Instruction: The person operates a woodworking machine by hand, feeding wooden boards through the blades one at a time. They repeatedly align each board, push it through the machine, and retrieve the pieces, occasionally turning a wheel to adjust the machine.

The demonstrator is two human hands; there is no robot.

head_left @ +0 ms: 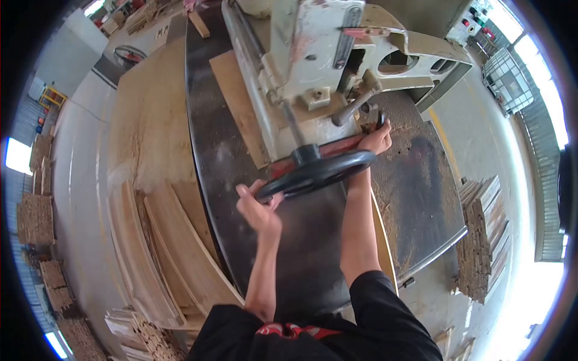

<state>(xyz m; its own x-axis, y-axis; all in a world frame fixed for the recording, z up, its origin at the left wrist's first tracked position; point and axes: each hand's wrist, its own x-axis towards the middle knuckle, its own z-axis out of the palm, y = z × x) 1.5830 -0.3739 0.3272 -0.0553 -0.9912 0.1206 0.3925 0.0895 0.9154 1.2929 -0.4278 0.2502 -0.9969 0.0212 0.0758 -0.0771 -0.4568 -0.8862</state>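
A black handwheel sits on a metal shaft at the front of a pale, worn woodworking machine. My left hand is closed around the wheel's left rim, slightly blurred. Beyond the wheel's right side, my right hand is closed by a small black handle that sticks up past its fingers; the rim partly crosses in front of my wrist. Close behind the wheel runs a red bar. A grey metal lever juts out above my right hand.
Beneath the machine spreads a dark metal table with sawdust on its right part. A flat wooden board lies left of the column. Curved wooden pieces rest on a plywood surface at left. Stacked wood stands at right.
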